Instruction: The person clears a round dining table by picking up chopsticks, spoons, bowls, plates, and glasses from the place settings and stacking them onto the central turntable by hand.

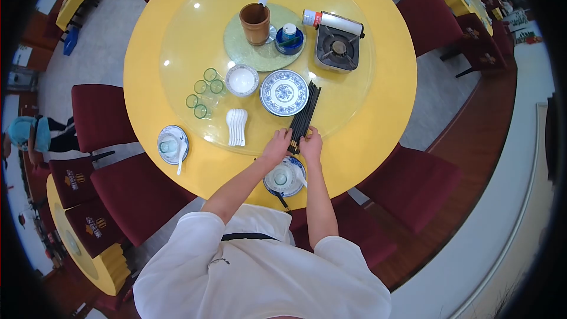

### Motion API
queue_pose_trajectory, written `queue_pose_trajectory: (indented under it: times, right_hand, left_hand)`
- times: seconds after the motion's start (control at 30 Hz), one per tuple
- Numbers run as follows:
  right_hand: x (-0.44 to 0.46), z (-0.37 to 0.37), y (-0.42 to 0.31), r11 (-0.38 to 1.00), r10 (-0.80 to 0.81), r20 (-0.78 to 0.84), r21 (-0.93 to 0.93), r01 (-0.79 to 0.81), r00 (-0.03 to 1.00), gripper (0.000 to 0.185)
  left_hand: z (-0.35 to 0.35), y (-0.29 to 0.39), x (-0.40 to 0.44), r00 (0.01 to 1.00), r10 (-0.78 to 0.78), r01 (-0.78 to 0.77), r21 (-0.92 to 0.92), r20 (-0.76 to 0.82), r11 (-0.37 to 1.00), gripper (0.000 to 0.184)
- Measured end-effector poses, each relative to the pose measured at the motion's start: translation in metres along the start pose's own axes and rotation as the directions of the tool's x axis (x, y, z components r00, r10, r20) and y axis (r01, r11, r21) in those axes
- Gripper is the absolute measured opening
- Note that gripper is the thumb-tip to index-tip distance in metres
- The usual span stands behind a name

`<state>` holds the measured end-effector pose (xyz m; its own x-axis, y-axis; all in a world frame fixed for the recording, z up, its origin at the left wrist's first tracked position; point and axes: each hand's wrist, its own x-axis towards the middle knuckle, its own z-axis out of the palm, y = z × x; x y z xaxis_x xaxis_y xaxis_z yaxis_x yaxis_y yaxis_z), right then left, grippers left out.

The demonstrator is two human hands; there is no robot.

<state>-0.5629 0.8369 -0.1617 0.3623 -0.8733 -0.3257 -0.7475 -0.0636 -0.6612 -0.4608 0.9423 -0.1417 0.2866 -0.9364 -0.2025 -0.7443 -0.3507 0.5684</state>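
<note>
A bundle of black chopsticks [305, 109] lies slanted on the glass turntable, beside a stack of blue-patterned plates [284, 93]. At its near end, my left hand [276, 146] has its bent fingers on the left side of the bundle. My right hand [311, 143] closes on the right side, fingertips at the chopsticks' lower ends. Below my hands sits a place setting [273, 189] with a plate, a bowl, a small glass [281, 176] and a white spoon, partly covered by my forearms. White spoons [237, 127] lie nested left of my hands.
Several green-tinted glasses [201, 87] and stacked bowls [242, 80] stand on the turntable [177, 35]. Farther back are a brown cup [255, 25], a blue ashtray [289, 41] and a portable gas stove [337, 47]. Another place setting [173, 143] is at left. Maroon chairs [103, 118] surround the table.
</note>
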Motion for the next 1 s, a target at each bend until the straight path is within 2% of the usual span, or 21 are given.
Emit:
queue_pose_trajectory:
  times: [0.23, 0.43, 0.63, 0.7, 0.83, 0.93, 1.0]
  right_hand:
    - [-0.002, -0.005, -0.002, 1.000, 0.012, 0.050, 0.027, -0.013, 0.999, 0.053]
    - [-0.006, 0.000, 0.004, 0.997, -0.066, 0.023, 0.045, 0.065, 0.998, 0.057]
    - [0.000, 0.001, -0.002, 0.996, 0.041, 0.029, 0.084, -0.043, 0.999, 0.053]
    - [-0.003, 0.000, -0.006, 0.997, 0.030, 0.015, 0.070, -0.031, 0.999, 0.049]
    - [-0.007, 0.002, -0.010, 1.000, -0.009, -0.017, 0.028, 0.010, 1.000, 0.044]
    - [-0.010, 0.014, 0.002, 0.984, -0.171, -0.130, -0.065, 0.163, 0.977, 0.042]
    - [-0.010, 0.022, 0.009, 0.982, -0.187, -0.151, -0.049, 0.182, 0.971, 0.041]
  left_hand:
    - [-0.002, -0.003, 0.001, 1.000, 0.001, 0.000, -0.026, 0.007, 1.000, 0.078]
    - [-0.005, -0.003, 0.001, 1.000, -0.007, 0.009, -0.081, 0.030, 0.997, 0.074]
    - [0.001, -0.008, 0.007, 1.000, 0.001, 0.000, -0.089, 0.018, 0.996, 0.074]
    - [0.000, -0.008, 0.007, 1.000, -0.001, 0.002, -0.097, 0.016, 0.995, 0.072]
    - [-0.005, -0.009, 0.001, 1.000, -0.021, 0.021, -0.142, 0.001, 0.990, 0.066]
    - [-0.008, -0.008, -0.006, 1.000, -0.027, 0.024, -0.180, -0.015, 0.983, 0.062]
    - [-0.009, -0.009, -0.010, 1.000, -0.021, 0.017, -0.181, -0.022, 0.983, 0.061]
